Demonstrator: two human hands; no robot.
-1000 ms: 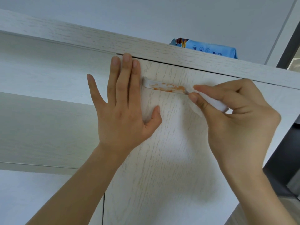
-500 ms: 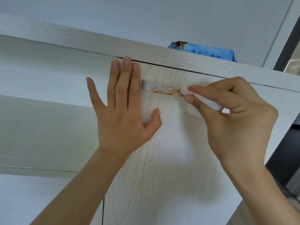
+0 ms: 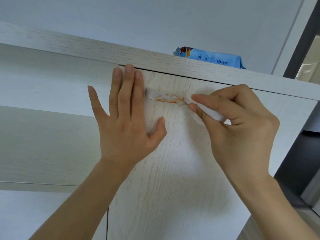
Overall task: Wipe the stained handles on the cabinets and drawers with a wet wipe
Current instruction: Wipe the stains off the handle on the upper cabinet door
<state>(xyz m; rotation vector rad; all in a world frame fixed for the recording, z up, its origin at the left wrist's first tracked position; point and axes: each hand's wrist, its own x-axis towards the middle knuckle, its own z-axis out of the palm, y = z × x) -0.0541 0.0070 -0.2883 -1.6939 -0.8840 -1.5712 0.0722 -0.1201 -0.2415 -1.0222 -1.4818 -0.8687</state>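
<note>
A white bar handle (image 3: pixel 164 97) smeared with orange stain sits near the top of a pale wood-grain cabinet door (image 3: pixel 173 170). My right hand (image 3: pixel 239 129) pinches a folded white wet wipe (image 3: pixel 204 109) and presses its tip against the handle's right end. My left hand (image 3: pixel 126 118) lies flat on the door just left of the handle, fingers spread, holding nothing. The handle's right end is hidden behind the wipe.
A blue pack of wet wipes (image 3: pixel 211 58) lies on the cabinet's top board (image 3: pixel 86 47). Open shelves (image 3: pixel 43 110) lie to the left. A dark frame (image 3: pixel 301 42) and dark unit stand at the right edge.
The view has shifted a little. My right hand and the wipe have slid slightly left along the handle, covering more of its right end. My left hand stays flat on the door.
</note>
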